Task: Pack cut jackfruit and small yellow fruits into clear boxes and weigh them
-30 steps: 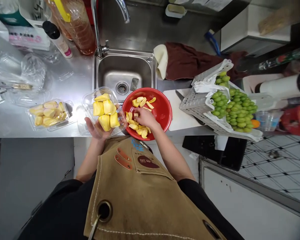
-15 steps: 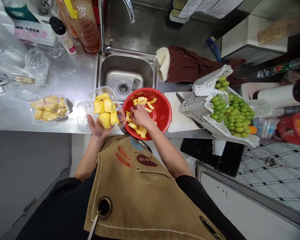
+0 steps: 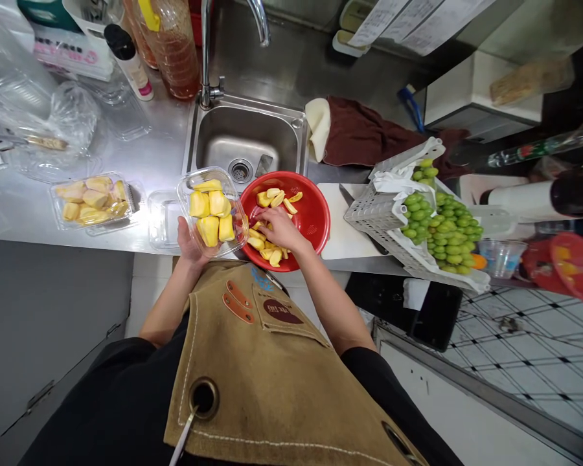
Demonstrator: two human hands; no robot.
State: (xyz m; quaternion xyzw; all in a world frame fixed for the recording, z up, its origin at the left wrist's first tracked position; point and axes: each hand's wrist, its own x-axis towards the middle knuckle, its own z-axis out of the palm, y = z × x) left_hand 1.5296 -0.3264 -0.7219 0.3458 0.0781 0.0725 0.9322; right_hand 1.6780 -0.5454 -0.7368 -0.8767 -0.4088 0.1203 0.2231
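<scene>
My left hand (image 3: 190, 241) is cupped under a clear plastic clamshell tray (image 3: 212, 213) and holds it up at the counter's front edge. Inside the tray lie several yellow jackfruit chunks (image 3: 208, 230). My right hand (image 3: 284, 230) is down inside a red plastic colander (image 3: 311, 220), its fingers curled among sliced jackfruit pieces (image 3: 267, 241). Whether those fingers grip a slice is hidden by the hand. The tray's edge nearly meets the colander's rim.
A steel sink (image 3: 245, 139) lies behind the colander. To the left stand a filled jackfruit tray (image 3: 90, 202) and a plastic lid (image 3: 164, 220). To the right are a white cutting board (image 3: 342, 239), a knife (image 3: 346, 193), and green grapes (image 3: 449, 233) in a white basket (image 3: 369, 217).
My left hand has carried the tray slightly right, closer to the colander. My right hand has shifted among the slices, moving left and then back right.
</scene>
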